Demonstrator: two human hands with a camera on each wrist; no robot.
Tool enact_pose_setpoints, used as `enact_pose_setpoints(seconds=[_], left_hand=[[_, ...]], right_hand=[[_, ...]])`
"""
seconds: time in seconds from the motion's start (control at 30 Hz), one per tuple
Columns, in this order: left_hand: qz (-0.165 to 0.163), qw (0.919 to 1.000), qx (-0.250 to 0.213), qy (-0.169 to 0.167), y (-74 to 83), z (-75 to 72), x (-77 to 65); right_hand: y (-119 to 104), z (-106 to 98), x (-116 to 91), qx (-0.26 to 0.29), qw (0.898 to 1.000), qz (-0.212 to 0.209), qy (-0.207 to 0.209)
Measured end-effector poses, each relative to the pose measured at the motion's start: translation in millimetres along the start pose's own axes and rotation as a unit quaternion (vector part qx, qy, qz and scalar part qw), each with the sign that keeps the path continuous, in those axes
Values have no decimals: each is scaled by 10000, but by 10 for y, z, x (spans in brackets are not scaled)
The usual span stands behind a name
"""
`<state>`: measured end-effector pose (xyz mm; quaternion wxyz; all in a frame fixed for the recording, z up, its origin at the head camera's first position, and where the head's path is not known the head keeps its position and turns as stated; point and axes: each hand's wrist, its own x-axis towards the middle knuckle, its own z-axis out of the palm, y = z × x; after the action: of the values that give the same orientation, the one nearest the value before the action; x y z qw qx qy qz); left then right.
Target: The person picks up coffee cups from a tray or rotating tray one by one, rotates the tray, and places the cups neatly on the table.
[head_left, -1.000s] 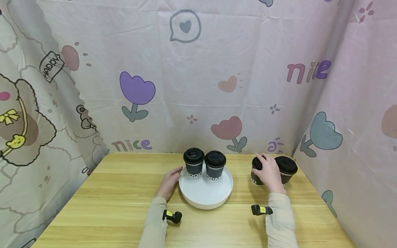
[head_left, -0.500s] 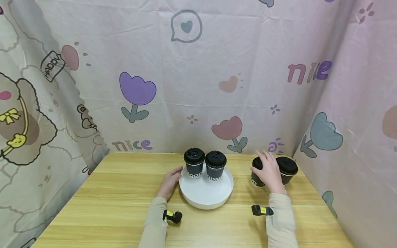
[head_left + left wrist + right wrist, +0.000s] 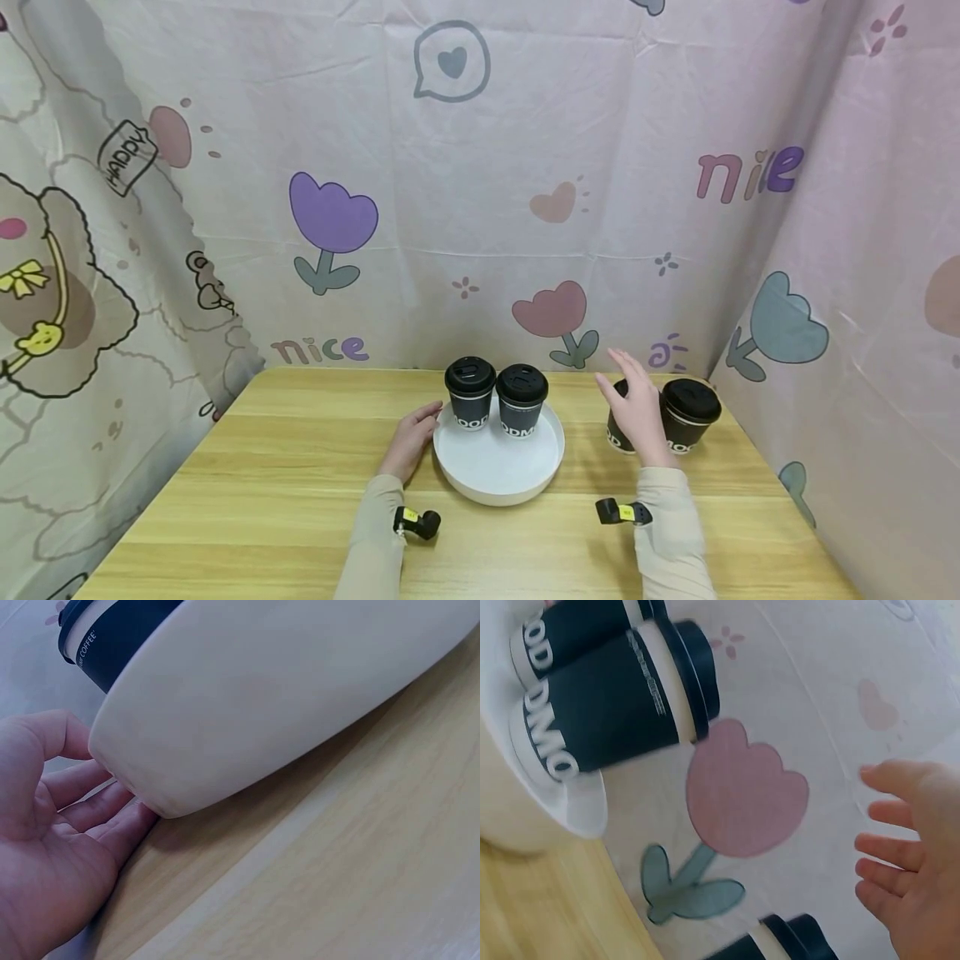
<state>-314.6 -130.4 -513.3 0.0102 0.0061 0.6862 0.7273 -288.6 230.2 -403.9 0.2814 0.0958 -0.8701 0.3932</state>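
A round white tray (image 3: 498,475) with a raised rim carries two black lidded paper coffee cups, a left cup (image 3: 470,404) and a right cup (image 3: 521,410), both upright. My left hand (image 3: 408,442) rests at the tray's left side; in the left wrist view its fingertips (image 3: 112,802) touch the outer wall. On the table to the right stand two similar cups, a nearer-to-tray cup (image 3: 619,435) and an outer cup (image 3: 686,421). My right hand (image 3: 639,412) is spread over the first, partly hiding it, and holds nothing. In the right wrist view its fingers (image 3: 889,851) are apart from the cup below.
The wooden table (image 3: 300,500) extends left and in front of the tray. A printed cloth curtain (image 3: 420,208) hangs along the table's back edge and down both sides. Each wrist wears a small black camera, such as the right wrist camera (image 3: 622,512).
My right hand has let go of the cup at right, lifting and shifting slightly left with its fingers straightening. The cups, the tray and my left hand have stayed in place.
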Motion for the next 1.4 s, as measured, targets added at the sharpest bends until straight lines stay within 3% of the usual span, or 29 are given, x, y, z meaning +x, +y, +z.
enact_pose_setpoints(seconds=[0.13,0.3,0.5,0.9,1.17,1.4], left_hand=[[1,10000,2,-6,-7,3,6],[1,10000,6,3,-21,3,23],[-52,10000,19,34,-25,-2,30],[-94,9999,11,83,15,16,12],[-77,9999,-31,59,21,21,3],[-78,9999,-75,-17,50,14,-10]], right_hand=[[-35,89,-8,871,9954,406,59],[-33,284,-2,1905,9772,900,-271],[0,581,-54,2467,9562,1438,-636],[288,1029,-246,2813,9231,2445,-948],[437,1141,-316,2848,9124,2694,-1179],[465,1180,-334,2754,9161,2613,-1288]])
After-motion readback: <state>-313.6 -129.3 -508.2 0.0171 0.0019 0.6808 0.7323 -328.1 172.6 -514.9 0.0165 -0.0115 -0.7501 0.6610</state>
